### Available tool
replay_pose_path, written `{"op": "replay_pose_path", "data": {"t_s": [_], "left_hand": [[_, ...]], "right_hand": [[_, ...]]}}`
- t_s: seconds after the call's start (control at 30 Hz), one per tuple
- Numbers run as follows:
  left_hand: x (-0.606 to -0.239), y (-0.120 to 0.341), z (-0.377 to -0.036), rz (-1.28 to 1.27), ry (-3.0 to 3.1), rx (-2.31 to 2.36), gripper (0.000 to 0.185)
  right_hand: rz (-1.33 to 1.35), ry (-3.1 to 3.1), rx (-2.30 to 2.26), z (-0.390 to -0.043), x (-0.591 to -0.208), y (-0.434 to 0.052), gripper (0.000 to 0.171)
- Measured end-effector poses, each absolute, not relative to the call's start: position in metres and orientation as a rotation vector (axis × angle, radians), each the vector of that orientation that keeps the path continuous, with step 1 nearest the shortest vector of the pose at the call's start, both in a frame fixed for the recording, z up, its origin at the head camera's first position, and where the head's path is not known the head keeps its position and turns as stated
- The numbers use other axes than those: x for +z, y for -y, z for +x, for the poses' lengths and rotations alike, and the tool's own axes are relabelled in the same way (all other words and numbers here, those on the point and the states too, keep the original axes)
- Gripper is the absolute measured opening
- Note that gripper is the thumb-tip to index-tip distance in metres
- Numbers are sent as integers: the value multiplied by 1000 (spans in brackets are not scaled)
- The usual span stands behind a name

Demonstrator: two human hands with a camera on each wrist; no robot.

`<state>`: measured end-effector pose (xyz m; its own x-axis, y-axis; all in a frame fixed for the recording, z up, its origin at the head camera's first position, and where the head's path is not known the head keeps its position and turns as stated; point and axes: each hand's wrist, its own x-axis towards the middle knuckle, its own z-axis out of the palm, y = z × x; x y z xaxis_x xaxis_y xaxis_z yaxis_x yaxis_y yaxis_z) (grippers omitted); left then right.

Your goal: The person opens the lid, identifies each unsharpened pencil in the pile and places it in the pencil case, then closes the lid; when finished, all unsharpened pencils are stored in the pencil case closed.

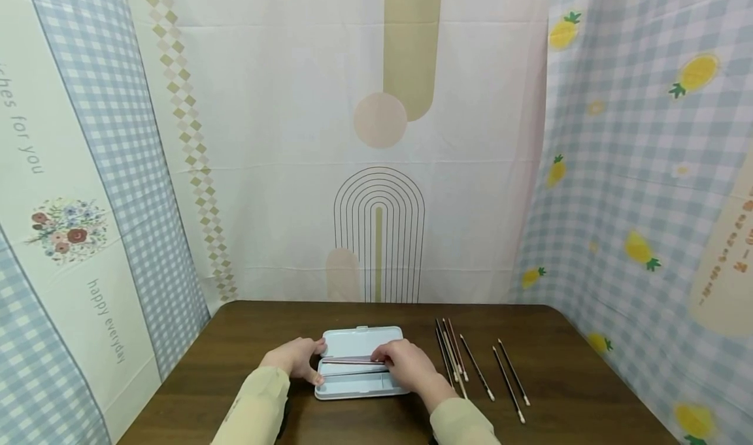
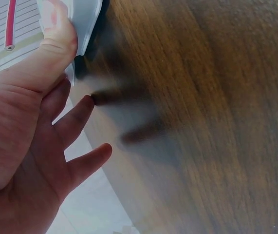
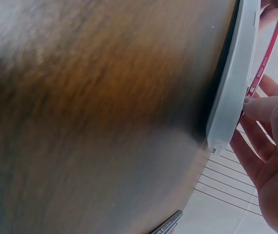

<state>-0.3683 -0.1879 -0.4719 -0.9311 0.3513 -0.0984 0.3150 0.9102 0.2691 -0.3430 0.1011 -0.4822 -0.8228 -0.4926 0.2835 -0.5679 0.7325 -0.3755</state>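
Open pencil case (image 1: 360, 340) steadied by left hand (image 1: 297, 359); right hand (image 1: 406, 363) pinches one red pencil (image 1: 351, 361) over it — several pencils (image 1: 479, 366) remain on the table (image 1: 235, 366).

A dark brown wooden tabletop (image 1: 559, 406) carries everything here. A pale, open pencil case (image 1: 360, 363) lies flat on it, near the front edge and a little left of the middle. To the right of the case, a loose group of thin dark pencils (image 1: 450, 353) lies directly on the wood, fanned from near the case toward the right edge, their length running roughly back to front.
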Motion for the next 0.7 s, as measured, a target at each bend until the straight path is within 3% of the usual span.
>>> {"op": "replay_pose_path", "data": {"t_s": [0.33,0.5,0.7], "left_hand": [[-501,202,-395,583,-2933,375,88],[-463,184,-361,484,-2918,420,80],[-460,183,-359,499,-2916,423,79]], "right_hand": [[824,2800,687,-350,-486,-103,26],[818,2824,711,-350,-483,-103,27],[824,2831,684,-351,-484,-102,27]]}}
